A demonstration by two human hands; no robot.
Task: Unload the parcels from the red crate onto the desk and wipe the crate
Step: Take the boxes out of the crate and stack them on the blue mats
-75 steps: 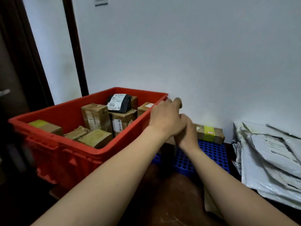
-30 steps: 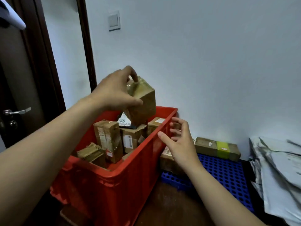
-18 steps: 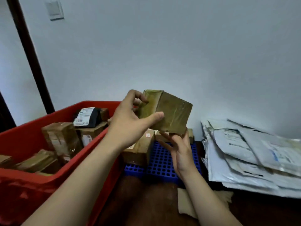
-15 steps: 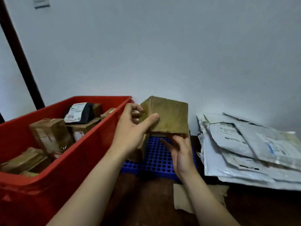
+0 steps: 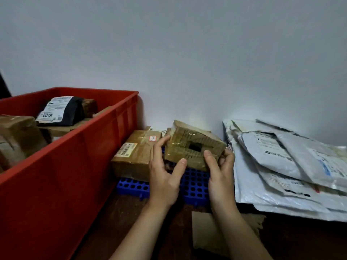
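Note:
The red crate [image 5: 78, 158] fills the left of the view with several parcels inside, among them a black bag with a white label [image 5: 62, 110] and a taped brown box [image 5: 18, 136]. Both hands hold a taped cardboard parcel [image 5: 193, 145] just above the blue perforated mat [image 5: 193, 182], tilted. My left hand [image 5: 165, 171] grips its left side, thumb at the lower front edge. My right hand [image 5: 219, 166] grips its right end. A larger brown box [image 5: 137, 152] lies on the mat just left of it.
A heap of grey and white mailer bags [image 5: 281, 166] lies to the right on the dark wooden desk [image 5: 122, 222]. A flat piece of cardboard [image 5: 204, 231] lies under my right forearm. A white wall stands right behind everything.
My left hand lifted the parcel out of the crate and carried it right. My right hand joined it, and together they lowered it to the mat beside the larger box.

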